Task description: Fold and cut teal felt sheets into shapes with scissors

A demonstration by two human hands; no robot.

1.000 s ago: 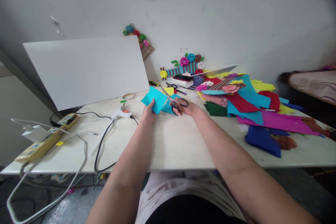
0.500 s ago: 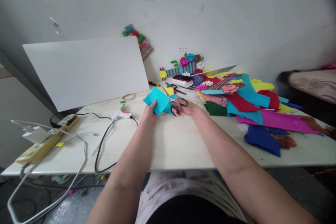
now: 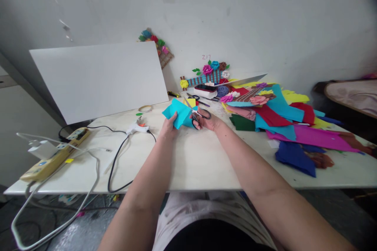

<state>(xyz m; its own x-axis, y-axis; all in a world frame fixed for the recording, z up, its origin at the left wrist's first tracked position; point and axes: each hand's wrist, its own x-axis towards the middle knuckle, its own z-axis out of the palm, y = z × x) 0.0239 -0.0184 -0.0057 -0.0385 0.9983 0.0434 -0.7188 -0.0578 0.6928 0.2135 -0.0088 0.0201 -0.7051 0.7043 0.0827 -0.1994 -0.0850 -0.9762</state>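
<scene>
My left hand point(image 3: 169, 126) pinches a turquoise felt piece point(image 3: 177, 112) and holds it just above the white table point(image 3: 194, 160). My right hand point(image 3: 208, 121) grips black-handled scissors point(image 3: 198, 115), fingers through the loops. The blades point up and left into the felt's right edge. Both hands are over the far middle of the table, close together.
A heap of coloured felt sheets point(image 3: 282, 119) covers the right of the table. A white glue gun point(image 3: 136, 127) with a black cable, a tape roll point(image 3: 145, 108) and a power strip point(image 3: 53, 156) lie left. A white board point(image 3: 100, 78) leans on the wall. Felt flower crafts point(image 3: 207, 73) stand behind.
The scissor blades have closed further into the turquoise felt, and the felt has shifted slightly up and right in my left hand.
</scene>
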